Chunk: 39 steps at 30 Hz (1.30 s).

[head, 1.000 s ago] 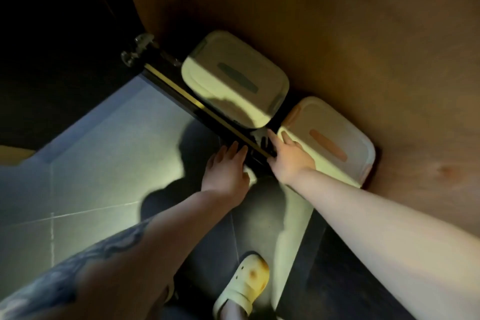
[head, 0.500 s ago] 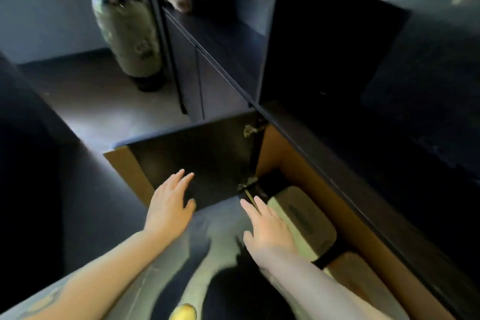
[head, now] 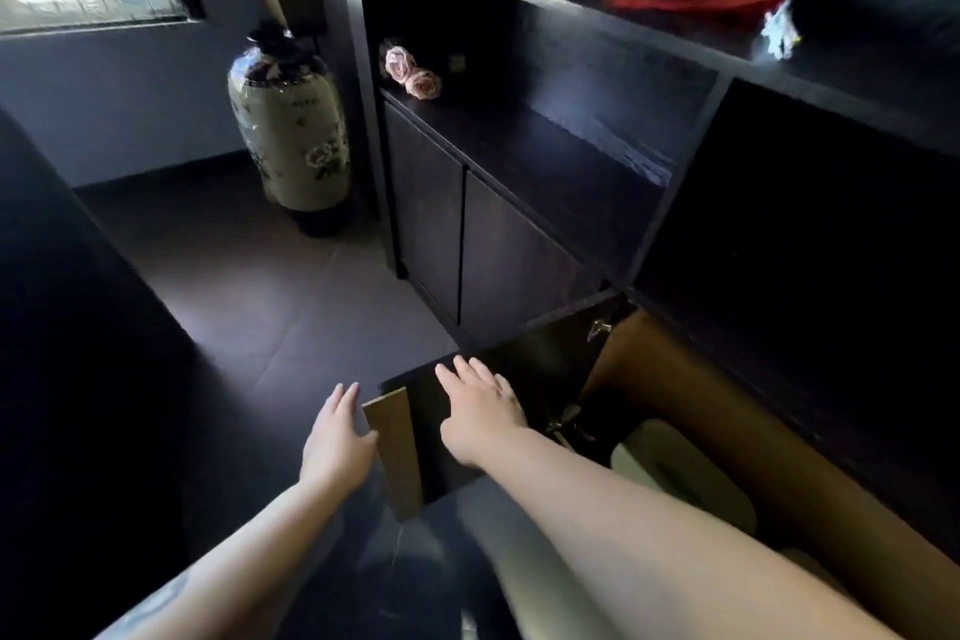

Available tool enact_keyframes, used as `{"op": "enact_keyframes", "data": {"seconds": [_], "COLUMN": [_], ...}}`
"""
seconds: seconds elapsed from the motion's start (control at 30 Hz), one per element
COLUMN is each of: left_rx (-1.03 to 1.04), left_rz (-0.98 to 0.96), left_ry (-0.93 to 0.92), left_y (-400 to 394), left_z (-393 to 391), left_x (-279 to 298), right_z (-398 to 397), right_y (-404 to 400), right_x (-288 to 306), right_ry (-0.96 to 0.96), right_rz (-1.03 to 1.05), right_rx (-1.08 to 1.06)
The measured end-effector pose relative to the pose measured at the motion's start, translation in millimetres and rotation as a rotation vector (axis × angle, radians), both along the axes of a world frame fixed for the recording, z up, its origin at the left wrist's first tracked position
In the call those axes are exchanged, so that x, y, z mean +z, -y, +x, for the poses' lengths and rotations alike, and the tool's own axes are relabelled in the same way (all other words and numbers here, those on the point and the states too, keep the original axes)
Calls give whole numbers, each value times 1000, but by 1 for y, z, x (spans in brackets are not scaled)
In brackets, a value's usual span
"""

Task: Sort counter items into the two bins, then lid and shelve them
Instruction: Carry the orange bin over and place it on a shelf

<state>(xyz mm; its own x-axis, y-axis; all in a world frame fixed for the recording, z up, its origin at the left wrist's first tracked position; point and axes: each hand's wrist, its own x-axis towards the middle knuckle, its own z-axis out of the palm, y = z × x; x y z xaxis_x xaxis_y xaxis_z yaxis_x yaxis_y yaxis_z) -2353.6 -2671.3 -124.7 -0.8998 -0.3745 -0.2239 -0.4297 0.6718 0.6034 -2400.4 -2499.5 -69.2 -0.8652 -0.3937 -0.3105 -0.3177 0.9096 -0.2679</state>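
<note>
Both hands [head: 340,437] [head: 480,411] flat on door [head: 397,452] (grip slack, empty); bin [head: 680,473] right.

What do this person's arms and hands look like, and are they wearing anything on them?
Both forearms are bare, with no sleeves in view. The left hand and right hand wear no gloves, rings or watch that I can see. A dark tattoo marks the left forearm near the frame's bottom edge.

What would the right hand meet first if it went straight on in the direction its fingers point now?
Probably the open cabinet door: the right hand lies over its dark inner face, fingers pointing along it toward the top edge. Whether it already touches is unclear.
</note>
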Motion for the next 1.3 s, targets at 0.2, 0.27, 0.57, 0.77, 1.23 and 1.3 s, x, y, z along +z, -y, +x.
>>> {"op": "enact_keyframes", "data": {"seconds": [0.2, 0.27, 0.57, 0.77, 1.23, 1.3], "left_rx": [-173, -135, -157, -229, -1027, -1203], "left_rz": [215, 223, 294, 572, 605, 561], "left_ry": [-32, -55, -52, 213, 520, 547], "left_y": [-4, -8, -54, -179, -436, -469], "left_z": [-26, -27, 29, 78, 148, 189], "left_x": [-17, -18, 0, 3, 11, 13], "right_z": [-20, -20, 68, 144, 310, 356], "right_y": [42, 42, -31, -141, -367, -394], "right_x": [-34, -41, -56, -51, -2, 3], "right_ry": [-5, 22, -73, -28, 42, -30], "right_rz": [117, 160, -11, 41, 60, 93], "right_rx": [49, 62, -61, -220, -1105, -1298]}}
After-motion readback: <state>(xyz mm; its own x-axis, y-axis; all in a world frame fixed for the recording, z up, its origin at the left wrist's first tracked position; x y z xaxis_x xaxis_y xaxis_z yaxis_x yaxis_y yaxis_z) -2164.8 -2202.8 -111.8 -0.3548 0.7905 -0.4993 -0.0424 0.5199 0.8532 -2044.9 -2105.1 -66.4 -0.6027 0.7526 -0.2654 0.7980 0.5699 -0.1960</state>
